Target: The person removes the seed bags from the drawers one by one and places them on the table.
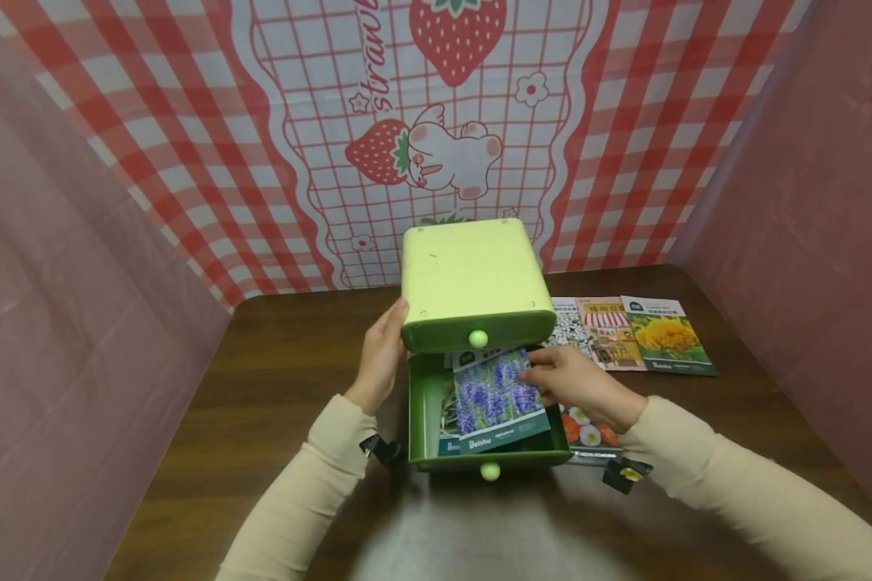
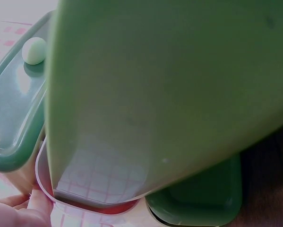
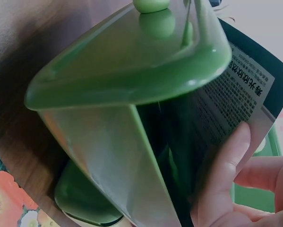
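A pale green drawer cabinet (image 1: 475,266) stands on the table. Its middle drawer (image 1: 423,411) is pulled out, and the drawers above and below it are closed. My left hand (image 1: 379,355) rests against the cabinet's left side; the left wrist view shows only part of it, at the lower left corner. With thumb and fingers, my right hand (image 1: 580,383) pinches the right edge of a seed packet (image 1: 496,399) picturing purple flowers, tilted over the open drawer. In the right wrist view the packet's printed back (image 3: 235,90) faces the camera. Another packet (image 1: 448,411) lies beneath it inside the drawer, mostly hidden.
Right of the cabinet lie packets with white flowers (image 1: 568,327), a pink shopfront (image 1: 610,331) and a yellow flower (image 1: 668,335). A packet with red and white flowers (image 1: 590,436) lies beside the drawer, partly under my right hand. A checked strawberry cloth (image 1: 436,97) hangs behind the table.
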Motion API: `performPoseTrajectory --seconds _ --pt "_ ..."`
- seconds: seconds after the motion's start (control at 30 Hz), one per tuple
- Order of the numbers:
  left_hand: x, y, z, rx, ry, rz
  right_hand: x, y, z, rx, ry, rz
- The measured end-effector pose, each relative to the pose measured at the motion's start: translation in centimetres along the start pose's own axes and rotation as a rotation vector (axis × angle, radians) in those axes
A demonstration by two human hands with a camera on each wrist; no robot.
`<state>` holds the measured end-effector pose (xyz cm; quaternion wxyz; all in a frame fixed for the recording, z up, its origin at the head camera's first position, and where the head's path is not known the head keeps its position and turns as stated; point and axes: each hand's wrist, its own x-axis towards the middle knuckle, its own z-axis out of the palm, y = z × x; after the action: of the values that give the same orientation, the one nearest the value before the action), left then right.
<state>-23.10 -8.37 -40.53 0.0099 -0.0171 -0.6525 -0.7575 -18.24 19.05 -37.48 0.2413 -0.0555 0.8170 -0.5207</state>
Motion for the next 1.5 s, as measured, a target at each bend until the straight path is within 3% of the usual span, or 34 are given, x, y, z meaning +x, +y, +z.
performPoseTrajectory --seconds 0.43,0.93,1.2,1.37,1.5 --pt "0.0 -0.1 -0.2 0.014 0.010 -0.012 -0.9 0.1 -1.4 0.088 -0.025 0.045" --pt "-0.1 0.0 -0.3 0.013 0.010 -0.026 -2.9 1.3 -3.9 0.022 0.035 0.070" --pt "0.0 0.0 -0.3 -0.002 0.016 -0.027 -4.9 2.4 -6.1 0.054 0.014 0.138" --pt "0.0 0.0 -0.3 -0.016 0.012 -0.026 -6.2 3.3 -8.1 0.083 -0.022 0.107" --pt "0.1 -0.1 -0.3 -0.010 0.007 -0.017 -7.1 4.2 -9.8 0.117 -0.001 0.112"
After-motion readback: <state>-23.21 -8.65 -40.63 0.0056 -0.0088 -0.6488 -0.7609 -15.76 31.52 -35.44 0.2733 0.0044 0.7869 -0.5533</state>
